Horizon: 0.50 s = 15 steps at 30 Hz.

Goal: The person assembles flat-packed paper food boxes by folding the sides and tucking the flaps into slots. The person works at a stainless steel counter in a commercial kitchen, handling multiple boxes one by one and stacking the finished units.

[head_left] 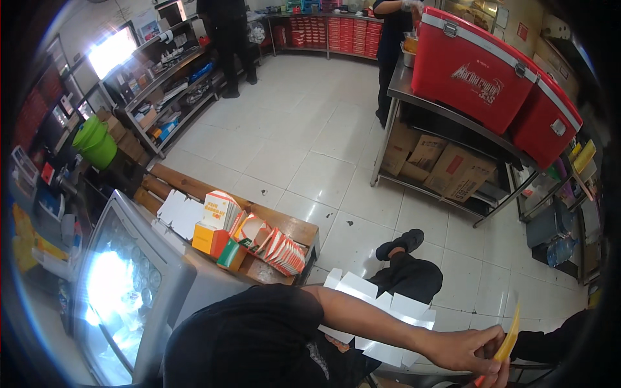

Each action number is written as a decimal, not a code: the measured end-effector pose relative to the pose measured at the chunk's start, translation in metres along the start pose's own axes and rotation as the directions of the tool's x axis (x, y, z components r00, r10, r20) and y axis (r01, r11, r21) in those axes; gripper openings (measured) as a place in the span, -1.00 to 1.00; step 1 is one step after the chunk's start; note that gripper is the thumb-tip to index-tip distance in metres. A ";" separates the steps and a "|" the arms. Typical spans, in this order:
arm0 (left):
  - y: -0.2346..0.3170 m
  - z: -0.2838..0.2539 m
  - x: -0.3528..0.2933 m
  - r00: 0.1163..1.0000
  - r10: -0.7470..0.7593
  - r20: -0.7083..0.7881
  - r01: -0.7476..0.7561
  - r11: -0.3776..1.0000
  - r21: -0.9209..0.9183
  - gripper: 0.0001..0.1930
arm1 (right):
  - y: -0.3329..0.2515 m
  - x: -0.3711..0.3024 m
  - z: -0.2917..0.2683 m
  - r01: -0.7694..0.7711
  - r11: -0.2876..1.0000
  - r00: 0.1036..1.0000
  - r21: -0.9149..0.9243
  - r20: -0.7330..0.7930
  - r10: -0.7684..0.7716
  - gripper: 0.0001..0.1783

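Note:
My left forearm reaches across to the lower right, and my left hand (475,354) is closed on a thin yellow strip (511,336). The strip stands nearly upright, with a pale, see-through tip; its exact kind I cannot make out. Under the forearm lies a white unfolded carton (404,312) with flaps spread, over my lap. A black-clothed limb (550,337) shows at the right edge behind the strip; whether it is my right arm I cannot tell. No right hand can be made out.
A low wooden bench (294,227) holds folded orange-and-white cartons (278,249). Beside my left side stands a grey machine (174,271). Red coolers (475,71) sit on a steel table (404,87), with cardboard boxes (453,169) beneath. Two people stand farther back.

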State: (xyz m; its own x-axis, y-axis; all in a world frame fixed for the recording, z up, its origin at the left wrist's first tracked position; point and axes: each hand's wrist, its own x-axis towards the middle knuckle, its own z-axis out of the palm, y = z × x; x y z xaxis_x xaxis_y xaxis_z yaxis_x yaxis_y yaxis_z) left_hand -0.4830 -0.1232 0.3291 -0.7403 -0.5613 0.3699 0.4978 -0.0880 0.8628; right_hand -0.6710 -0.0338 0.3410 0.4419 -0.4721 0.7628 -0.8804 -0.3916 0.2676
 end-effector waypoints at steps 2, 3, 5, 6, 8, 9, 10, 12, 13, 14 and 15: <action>-0.003 -0.002 -0.002 0.999 0.041 -0.004 -0.041 0.999 0.015 -0.45 | -0.011 0.006 0.002 -0.019 0.995 1.000 0.102 0.026 0.016 -0.70; -0.007 -0.003 -0.002 0.998 0.059 -0.007 -0.059 0.998 -0.004 -0.49 | -0.016 0.004 0.002 -0.082 0.995 0.996 0.063 -0.010 0.083 -0.74; -0.008 -0.002 -0.004 0.994 0.090 -0.060 -0.091 0.996 -0.017 -0.59 | -0.020 0.007 -0.003 -0.159 0.984 0.987 0.082 0.036 0.157 -0.75; -0.008 0.000 -0.005 0.989 0.103 -0.103 -0.104 0.994 -0.011 -0.64 | -0.021 0.007 -0.005 -0.198 0.976 0.979 0.090 0.060 0.193 -0.75; -0.001 0.006 -0.005 0.970 0.177 -0.167 -0.166 0.983 0.074 -0.72 | -0.007 -0.008 -0.006 -0.220 0.961 0.975 0.165 0.049 0.214 -0.74; 0.006 0.008 -0.006 0.954 0.236 -0.186 -0.208 0.966 0.154 -0.75 | 0.002 -0.022 -0.006 -0.284 0.926 0.958 0.247 0.028 0.286 -0.74; 0.010 0.010 -0.006 0.935 0.291 -0.202 -0.242 0.941 0.235 -0.78 | 0.001 -0.026 -0.005 -0.346 0.878 0.932 0.332 0.015 0.361 -0.74; 0.006 0.019 -0.005 0.840 0.507 -0.195 -0.401 0.820 0.408 -0.80 | -0.011 -0.037 -0.008 -0.707 0.628 0.648 0.325 -0.057 0.760 -0.68; 0.003 0.022 -0.006 0.774 0.606 -0.182 -0.464 0.740 0.487 -0.81 | 0.005 -0.060 -0.007 -0.758 0.549 0.564 0.351 -0.068 0.823 -0.66; 0.001 0.024 -0.007 0.727 0.668 -0.161 -0.502 0.676 0.539 -0.81 | 0.011 -0.067 -0.010 -0.801 0.466 0.472 0.376 -0.084 0.878 -0.64; -0.001 0.026 -0.007 0.675 0.725 -0.137 -0.534 0.608 0.587 -0.80 | 0.014 -0.074 -0.016 -0.766 0.453 0.513 0.456 0.010 0.858 -0.62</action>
State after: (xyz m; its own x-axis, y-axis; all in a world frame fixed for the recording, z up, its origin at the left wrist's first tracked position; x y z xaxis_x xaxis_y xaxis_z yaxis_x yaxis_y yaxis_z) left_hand -0.4903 -0.0981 0.3346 -0.0774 -0.5552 0.8281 0.4334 0.7293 0.5295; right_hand -0.7188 0.0077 0.2977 -0.5269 -0.5862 0.6155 -0.6585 -0.1763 -0.7316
